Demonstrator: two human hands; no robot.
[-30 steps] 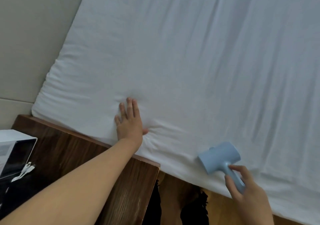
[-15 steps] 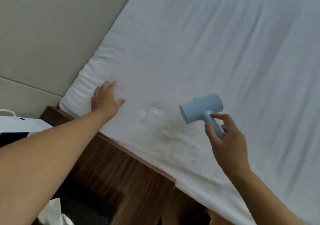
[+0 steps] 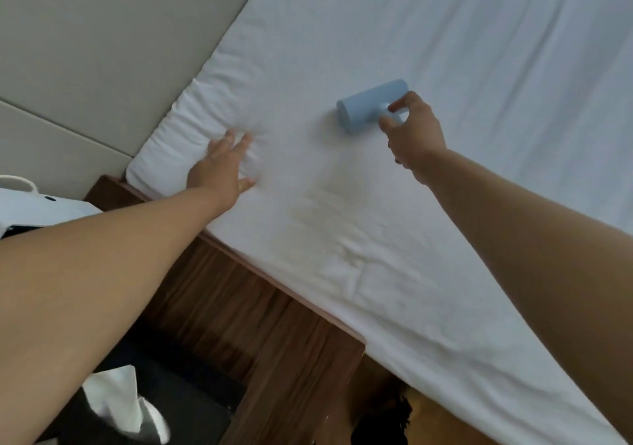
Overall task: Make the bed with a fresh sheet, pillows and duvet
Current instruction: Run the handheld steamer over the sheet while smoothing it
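Note:
A white fitted sheet point(image 3: 445, 67) covers the mattress, with creases near its near edge and at the corner by the headboard. My left hand point(image 3: 222, 167) lies flat with spread fingers, pressing the sheet close to that corner. My right hand point(image 3: 411, 132) grips the handle of a light blue lint roller point(image 3: 370, 105), whose drum rests on the sheet a little to the right of my left hand. No pillows or duvet are in view.
A padded beige headboard point(image 3: 102, 50) fills the upper left. A dark wooden nightstand point(image 3: 257, 307) sits against the bed's side, with a white appliance point(image 3: 34, 208) at the left edge and a tissue box point(image 3: 116, 407) below. Wooden floor point(image 3: 428, 420) shows beneath.
Both hands have moved up the bed toward the headboard corner. The lint roller went from the mattress edge, lifted, onto the sheet farther in. My left hand slid toward the corner.

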